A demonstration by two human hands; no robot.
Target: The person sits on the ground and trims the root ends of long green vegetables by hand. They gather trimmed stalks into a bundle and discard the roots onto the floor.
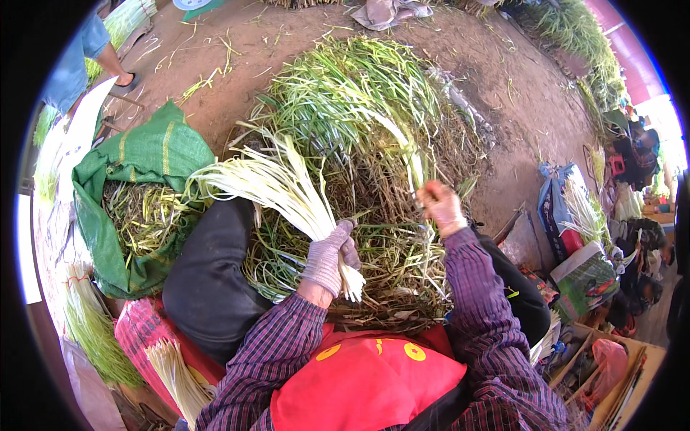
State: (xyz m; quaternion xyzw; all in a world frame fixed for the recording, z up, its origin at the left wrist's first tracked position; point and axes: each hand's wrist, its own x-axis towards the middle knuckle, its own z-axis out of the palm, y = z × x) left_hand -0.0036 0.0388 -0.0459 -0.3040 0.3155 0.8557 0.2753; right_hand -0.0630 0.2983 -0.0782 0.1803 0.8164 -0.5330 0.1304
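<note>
My left hand (332,253), in a pale knitted glove, is closed around a bunch of white chive-like stalks (294,199). Their trimmed ends stick out below the fist, and the leafy tips fan out to the upper left. My right hand (441,209) has its fingers pinched on a few pale stalks (412,161) that arch up and away from it. Between and beyond both hands lies a large heap of green stalks (356,91), with brown roots and dry leaf litter (377,199) on its near side.
At the left, a green woven sack (156,145) holds plant scraps (145,218). Tied bundles of stalks (89,318) stand nearby. Another person's leg (110,59) is at the upper left. Bags (585,280) and a wooden box with compartments (620,372) sit at the right.
</note>
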